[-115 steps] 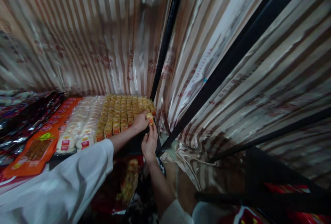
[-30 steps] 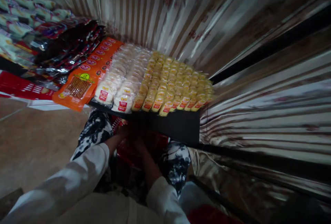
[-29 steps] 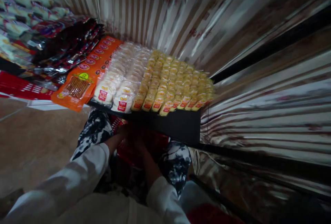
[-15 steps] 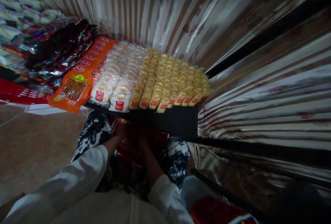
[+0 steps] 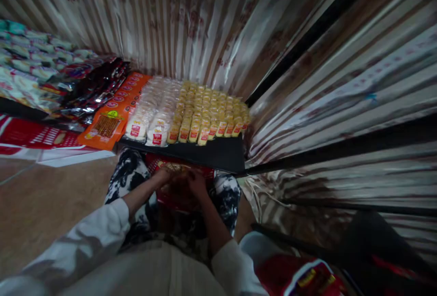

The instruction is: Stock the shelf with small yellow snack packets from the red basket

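Observation:
A large red bag (image 5: 177,200) with a white printed pattern rests between my knees, under the front edge of the black shelf (image 5: 218,154). My left hand (image 5: 164,175) is closed on the bag's upper part, at the left. On the right side, my right hand (image 5: 196,182) has its fingers curled in against the same bag. A pale yellowish patch shows between the hands, too dim to tell whether it is print or contents. Just above stand rows of small yellow wrapped snacks (image 5: 211,111) and white wrapped round snacks (image 5: 157,120).
An orange packet of sticks (image 5: 109,123) and dark shiny packets (image 5: 99,91) lie further left on the shelf, beside white packets (image 5: 41,54). Striped curtain (image 5: 191,22) hangs behind. Black bars (image 5: 314,36) cross at right. Another red bag (image 5: 300,275) lies lower right.
My hands have come up from the dark inside or front of the red bag and show more clearly at its upper part. The view has shifted, so the shelf's goods sit lower.

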Demonstrator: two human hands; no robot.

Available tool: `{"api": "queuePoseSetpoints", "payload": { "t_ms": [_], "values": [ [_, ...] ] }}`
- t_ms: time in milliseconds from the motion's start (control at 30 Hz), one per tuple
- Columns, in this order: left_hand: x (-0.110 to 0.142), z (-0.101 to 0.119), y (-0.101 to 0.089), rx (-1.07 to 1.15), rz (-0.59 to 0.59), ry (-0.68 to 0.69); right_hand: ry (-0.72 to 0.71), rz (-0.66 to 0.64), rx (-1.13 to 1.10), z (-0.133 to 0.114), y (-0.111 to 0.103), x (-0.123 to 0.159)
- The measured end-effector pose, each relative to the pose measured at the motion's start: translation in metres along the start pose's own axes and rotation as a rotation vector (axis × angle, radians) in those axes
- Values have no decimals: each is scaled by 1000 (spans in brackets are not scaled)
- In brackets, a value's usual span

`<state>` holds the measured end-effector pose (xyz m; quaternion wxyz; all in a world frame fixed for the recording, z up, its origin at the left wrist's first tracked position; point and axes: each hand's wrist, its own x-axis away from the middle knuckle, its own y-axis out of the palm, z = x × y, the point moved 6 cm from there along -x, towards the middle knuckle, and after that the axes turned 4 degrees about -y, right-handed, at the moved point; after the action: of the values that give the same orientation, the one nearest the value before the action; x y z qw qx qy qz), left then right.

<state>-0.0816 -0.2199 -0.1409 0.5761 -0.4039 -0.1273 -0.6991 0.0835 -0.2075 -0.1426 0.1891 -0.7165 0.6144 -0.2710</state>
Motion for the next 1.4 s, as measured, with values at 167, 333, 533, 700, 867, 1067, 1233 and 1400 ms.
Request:
{"api": "queuePoseSetpoints", "payload": {
  "t_ms": [167,333,533,700,867,1067,1233,1400],
  "values": [
    [25,18,2,40,-89,-13,-42,-18,-151,-11,-31,10],
    [40,36,4,144,-175,74,-24,-31,-302,-21,-56,16],
    [60,83,-6,-157,-4,438,-99,-87,-453,-55,-88,20],
    [80,127,13,-168,-170,705,-166,-41,-418,-76,-113,15],
    [72,143,29,-226,-90,758,-183,79,-397,-77,-132,6],
    [54,167,28,-216,108,662,-173,461,-435,-57,-148,5],
    [45,210,27,-143,245,683,-223,649,-302,-45,-153,11],
    [39,268,32,-193,382,692,-235,703,-74,-40,-159,-9]
  ]
}}
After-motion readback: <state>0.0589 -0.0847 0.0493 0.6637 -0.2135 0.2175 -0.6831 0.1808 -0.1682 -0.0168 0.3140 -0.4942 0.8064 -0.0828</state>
